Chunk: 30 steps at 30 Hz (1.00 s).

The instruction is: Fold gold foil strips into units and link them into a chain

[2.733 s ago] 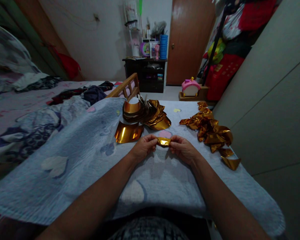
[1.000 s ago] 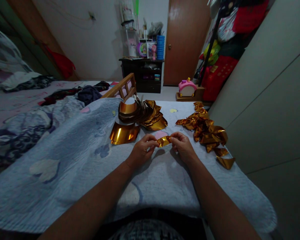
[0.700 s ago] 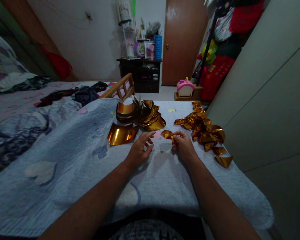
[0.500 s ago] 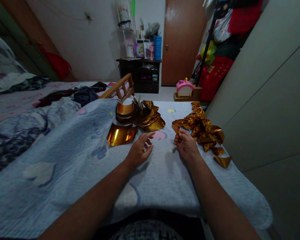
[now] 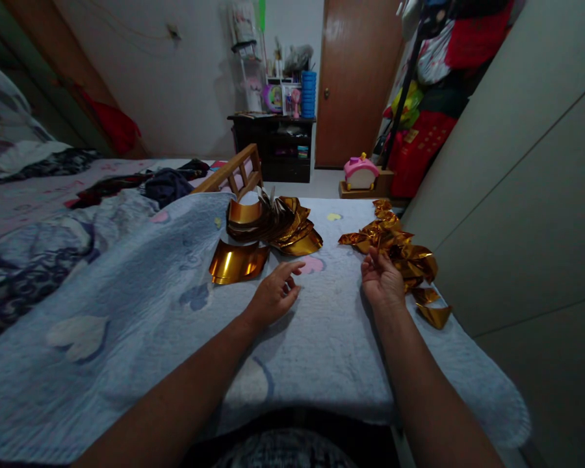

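My left hand (image 5: 276, 290) rests above the blanket with its fingers curled loosely apart, holding nothing. Just beyond it lie a few curved gold foil sheets (image 5: 238, 263) and a larger fanned stack of the same sheets (image 5: 273, 224). My right hand (image 5: 383, 276) is palm up at the near left side of a heap of folded gold foil pieces (image 5: 416, 263). Its thumb and fingers pinch what looks like a thin edge of a gold foil piece (image 5: 379, 242), which blends into the heap behind it.
A pale blue blanket (image 5: 322, 344) with heart shapes covers the surface under my hands. A wooden rail (image 5: 246, 159) stands beyond the stack. Bedding and clothes (image 5: 168, 185) lie to the left, and a pale cabinet panel (image 5: 531, 188) borders the right side.
My right hand has moved to the right, from the heap's left tip to its near side, and has turned more palm up. My left hand is almost still.
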Each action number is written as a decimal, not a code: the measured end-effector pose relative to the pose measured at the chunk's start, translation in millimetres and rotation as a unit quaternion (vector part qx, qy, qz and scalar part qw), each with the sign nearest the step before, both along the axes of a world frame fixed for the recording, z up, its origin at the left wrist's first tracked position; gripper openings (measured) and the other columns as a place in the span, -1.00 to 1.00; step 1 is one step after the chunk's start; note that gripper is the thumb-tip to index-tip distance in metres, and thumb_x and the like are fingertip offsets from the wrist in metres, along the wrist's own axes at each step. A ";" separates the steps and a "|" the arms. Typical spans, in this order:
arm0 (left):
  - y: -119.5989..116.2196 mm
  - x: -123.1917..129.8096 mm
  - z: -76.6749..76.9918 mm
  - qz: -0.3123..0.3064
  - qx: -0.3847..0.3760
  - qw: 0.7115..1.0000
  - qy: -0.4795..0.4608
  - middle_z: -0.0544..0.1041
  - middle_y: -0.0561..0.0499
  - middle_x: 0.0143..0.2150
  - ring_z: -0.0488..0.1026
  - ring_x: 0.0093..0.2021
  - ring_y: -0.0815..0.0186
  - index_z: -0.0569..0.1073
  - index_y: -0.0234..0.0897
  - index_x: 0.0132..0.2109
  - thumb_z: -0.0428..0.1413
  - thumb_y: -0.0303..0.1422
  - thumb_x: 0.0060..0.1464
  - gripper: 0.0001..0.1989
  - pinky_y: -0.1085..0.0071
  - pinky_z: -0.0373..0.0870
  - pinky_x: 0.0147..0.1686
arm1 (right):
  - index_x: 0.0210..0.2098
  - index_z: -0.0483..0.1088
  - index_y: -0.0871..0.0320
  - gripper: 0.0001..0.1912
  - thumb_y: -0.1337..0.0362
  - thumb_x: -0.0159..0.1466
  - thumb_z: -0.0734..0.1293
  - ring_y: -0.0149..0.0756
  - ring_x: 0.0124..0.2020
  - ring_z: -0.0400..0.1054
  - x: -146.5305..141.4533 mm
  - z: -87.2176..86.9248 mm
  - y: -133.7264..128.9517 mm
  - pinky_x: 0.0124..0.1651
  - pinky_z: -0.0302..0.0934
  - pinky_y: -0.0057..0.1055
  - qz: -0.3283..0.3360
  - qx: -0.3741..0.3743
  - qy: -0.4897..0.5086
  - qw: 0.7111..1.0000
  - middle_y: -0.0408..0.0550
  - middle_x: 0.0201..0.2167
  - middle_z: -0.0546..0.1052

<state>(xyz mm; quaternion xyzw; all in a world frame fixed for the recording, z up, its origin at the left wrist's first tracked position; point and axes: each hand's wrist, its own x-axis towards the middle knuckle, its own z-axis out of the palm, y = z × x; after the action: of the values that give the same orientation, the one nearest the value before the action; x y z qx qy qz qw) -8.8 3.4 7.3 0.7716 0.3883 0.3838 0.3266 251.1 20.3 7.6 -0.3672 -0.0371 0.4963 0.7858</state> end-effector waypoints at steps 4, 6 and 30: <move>2.5 -1.1 -4.5 -0.016 0.021 0.999 0.035 0.45 -0.05 -0.04 0.40 -0.33 0.41 0.36 -0.18 0.20 0.07 -0.54 0.12 -0.51 0.44 0.41 -0.34 | -0.34 0.44 0.14 -0.84 0.46 0.23 0.25 -0.44 -0.46 0.47 3.0 4.4 0.1 -0.41 0.38 -0.54 -0.009 0.010 0.043 0.999 -0.14 -0.42 0.64; 3.2 -1.4 -5.8 -0.019 0.027 0.999 0.041 0.45 -0.05 -0.04 0.40 -0.33 0.42 0.36 -0.19 0.19 0.06 -0.53 0.12 -0.52 0.44 0.41 -0.34 | -0.35 0.43 0.14 -0.83 0.44 0.26 0.22 -0.42 -0.41 0.50 3.1 6.2 -1.7 -0.37 0.41 -0.51 0.009 0.030 0.050 0.998 -0.10 -0.38 0.64; 2.7 -3.1 -3.9 -0.002 0.068 0.996 0.063 0.49 -0.07 -0.07 0.42 -0.34 0.40 0.43 -0.29 0.09 0.07 -0.53 0.13 -0.64 0.41 0.42 -0.30 | -0.33 0.50 0.07 -0.87 0.21 0.12 0.37 -0.21 -0.10 0.48 -10.7 -2.0 -3.8 -0.10 0.40 -0.24 0.160 0.036 -0.069 0.984 -0.03 -0.14 0.63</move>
<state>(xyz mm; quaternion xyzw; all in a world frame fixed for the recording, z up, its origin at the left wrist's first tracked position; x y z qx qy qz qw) -11.8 6.1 3.4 0.8153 0.3792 0.3596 0.2493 240.4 16.5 5.6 -0.3618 -0.1675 0.5874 0.7042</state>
